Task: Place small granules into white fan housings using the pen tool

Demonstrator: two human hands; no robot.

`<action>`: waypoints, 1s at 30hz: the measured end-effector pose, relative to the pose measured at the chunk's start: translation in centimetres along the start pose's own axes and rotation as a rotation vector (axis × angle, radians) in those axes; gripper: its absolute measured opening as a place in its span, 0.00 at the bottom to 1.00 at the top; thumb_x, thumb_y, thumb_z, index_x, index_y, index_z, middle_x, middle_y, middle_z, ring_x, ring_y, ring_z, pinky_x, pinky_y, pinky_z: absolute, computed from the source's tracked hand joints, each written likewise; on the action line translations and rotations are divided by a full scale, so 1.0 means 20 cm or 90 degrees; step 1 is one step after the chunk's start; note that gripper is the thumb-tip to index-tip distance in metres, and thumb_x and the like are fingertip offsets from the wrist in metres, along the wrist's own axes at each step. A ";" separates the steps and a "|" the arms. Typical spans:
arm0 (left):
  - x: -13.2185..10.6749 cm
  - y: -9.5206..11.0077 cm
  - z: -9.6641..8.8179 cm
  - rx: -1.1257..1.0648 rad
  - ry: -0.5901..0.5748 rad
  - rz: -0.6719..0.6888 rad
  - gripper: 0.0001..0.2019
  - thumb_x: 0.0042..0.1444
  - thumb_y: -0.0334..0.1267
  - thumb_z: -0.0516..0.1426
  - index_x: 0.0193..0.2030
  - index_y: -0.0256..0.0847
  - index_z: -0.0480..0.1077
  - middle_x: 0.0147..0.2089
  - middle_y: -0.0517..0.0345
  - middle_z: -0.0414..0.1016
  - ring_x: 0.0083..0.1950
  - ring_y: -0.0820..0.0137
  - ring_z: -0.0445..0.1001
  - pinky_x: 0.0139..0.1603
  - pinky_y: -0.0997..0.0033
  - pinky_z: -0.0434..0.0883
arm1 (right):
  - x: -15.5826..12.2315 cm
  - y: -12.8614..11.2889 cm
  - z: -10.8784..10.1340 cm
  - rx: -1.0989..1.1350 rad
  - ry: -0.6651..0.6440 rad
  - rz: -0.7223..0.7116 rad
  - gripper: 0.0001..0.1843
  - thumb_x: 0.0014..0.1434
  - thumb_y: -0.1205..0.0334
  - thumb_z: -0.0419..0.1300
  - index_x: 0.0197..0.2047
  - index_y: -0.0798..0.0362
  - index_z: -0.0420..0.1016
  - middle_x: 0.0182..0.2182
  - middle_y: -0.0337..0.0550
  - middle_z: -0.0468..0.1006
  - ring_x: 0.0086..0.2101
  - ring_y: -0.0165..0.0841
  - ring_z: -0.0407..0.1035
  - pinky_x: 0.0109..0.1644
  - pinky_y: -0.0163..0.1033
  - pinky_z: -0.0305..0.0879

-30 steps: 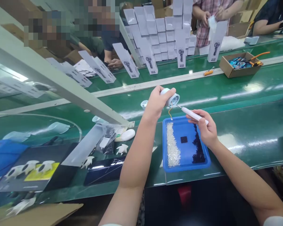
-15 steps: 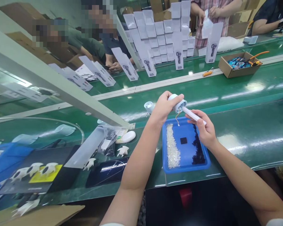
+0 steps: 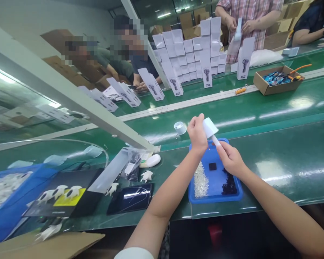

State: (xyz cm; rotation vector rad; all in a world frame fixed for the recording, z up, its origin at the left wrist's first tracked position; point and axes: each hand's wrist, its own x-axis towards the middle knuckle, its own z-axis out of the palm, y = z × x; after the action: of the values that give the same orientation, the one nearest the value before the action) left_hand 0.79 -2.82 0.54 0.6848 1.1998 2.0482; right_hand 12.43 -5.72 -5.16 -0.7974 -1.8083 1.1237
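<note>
My left hand [image 3: 197, 133] is closed around a small white fan housing [image 3: 210, 127], held above the far edge of a blue tray [image 3: 239, 197]. My right hand [image 3: 230, 158] grips a white pen-shaped screwdriver [image 3: 216, 140] whose tip goes into the housing from below. The tray holds a strip of pale small parts [image 3: 200, 182] on its left, a pile of dark small parts [image 3: 229, 185] on its right and a black square [image 3: 212, 166] in the middle. A second white round housing [image 3: 180, 128] lies on the green belt just left of my left hand.
Left of the tray lie a white oval part [image 3: 151, 160], a plastic bag [image 3: 133, 164], a dark phone [image 3: 130, 198] and white fan blades [image 3: 146, 175]. A slanted metal bar [image 3: 70, 97] crosses the left. White cartons [image 3: 189, 50], a cardboard box [image 3: 275, 83] and other people stand beyond.
Both hands have moved down and closer together over the tray. The housing has turned in my left hand, and the screwdriver stands steeper under it. The view has tilted up.
</note>
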 end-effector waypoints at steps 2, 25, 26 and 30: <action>-0.01 0.01 0.01 -0.024 0.006 -0.026 0.24 0.45 0.50 0.61 0.21 0.42 0.49 0.20 0.68 0.49 0.22 0.79 0.62 0.23 0.78 0.60 | 0.00 0.00 -0.01 0.037 0.003 0.002 0.23 0.64 0.45 0.49 0.43 0.54 0.76 0.15 0.32 0.58 0.17 0.27 0.53 0.20 0.34 0.51; -0.03 -0.02 0.05 0.011 0.050 -0.014 0.21 0.53 0.29 0.55 0.18 0.39 0.46 0.19 0.68 0.45 0.21 0.82 0.47 0.23 0.79 0.51 | 0.01 0.04 0.00 0.207 0.011 0.119 0.32 0.57 0.33 0.54 0.44 0.57 0.73 0.13 0.25 0.48 0.14 0.23 0.43 0.18 0.33 0.43; -0.03 -0.02 0.05 0.015 0.048 -0.012 0.21 0.52 0.28 0.55 0.18 0.39 0.46 0.19 0.68 0.45 0.21 0.81 0.47 0.22 0.79 0.51 | 0.00 0.04 0.00 0.161 0.029 0.110 0.33 0.57 0.33 0.54 0.44 0.57 0.73 0.14 0.27 0.50 0.15 0.23 0.45 0.18 0.33 0.43; -0.03 -0.02 0.05 -0.078 0.035 -0.083 0.18 0.52 0.30 0.54 0.18 0.40 0.48 0.19 0.68 0.47 0.21 0.81 0.49 0.21 0.78 0.51 | -0.01 0.04 0.01 0.121 0.048 0.081 0.34 0.59 0.33 0.52 0.46 0.58 0.73 0.15 0.27 0.49 0.16 0.24 0.45 0.18 0.33 0.43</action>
State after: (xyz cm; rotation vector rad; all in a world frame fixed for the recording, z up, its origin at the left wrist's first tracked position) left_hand 1.97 -2.57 0.61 0.4825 1.1098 2.0224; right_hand 12.44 -5.70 -5.93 -0.8379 -1.5807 1.3083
